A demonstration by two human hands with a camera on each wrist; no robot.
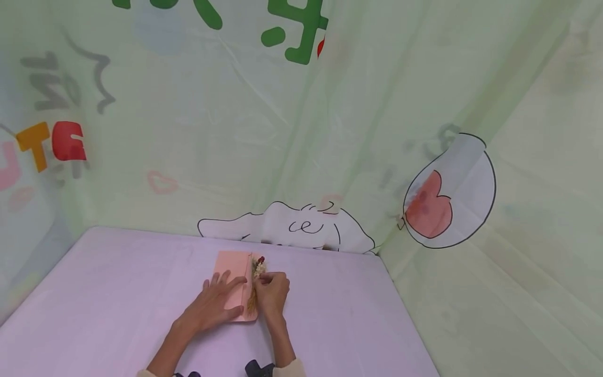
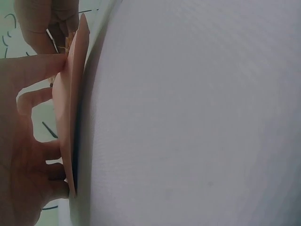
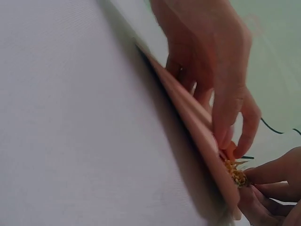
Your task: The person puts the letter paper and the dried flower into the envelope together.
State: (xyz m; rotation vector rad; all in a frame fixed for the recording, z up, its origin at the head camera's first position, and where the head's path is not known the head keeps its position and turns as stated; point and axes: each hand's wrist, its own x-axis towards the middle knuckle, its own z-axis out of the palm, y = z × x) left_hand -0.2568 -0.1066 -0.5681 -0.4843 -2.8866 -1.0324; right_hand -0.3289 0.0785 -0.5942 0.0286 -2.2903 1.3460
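A pink folded card (image 1: 229, 260) lies on the table, a raised crease running lengthwise near its right side. On its right strip lies a small bunch of dried flowers (image 1: 258, 267), with dark red and cream heads at the far end and yellowish stalks toward me. My left hand (image 1: 214, 305) rests on the card with fingers spread, thumb and forefinger along the crease. With thumb and fingertips, my right hand (image 1: 275, 293) pinches the bunch near its middle. Yellow sprigs (image 3: 236, 175) poke out by the right fingertips in the right wrist view, close to an orange bit (image 3: 230, 149).
The table (image 1: 339, 324) has a pale lilac cover. Behind it and to the right hang light green fabric walls (image 1: 226, 136) with printed drawings and letters. A dark wrist device (image 1: 258, 368) sits by the right sleeve.
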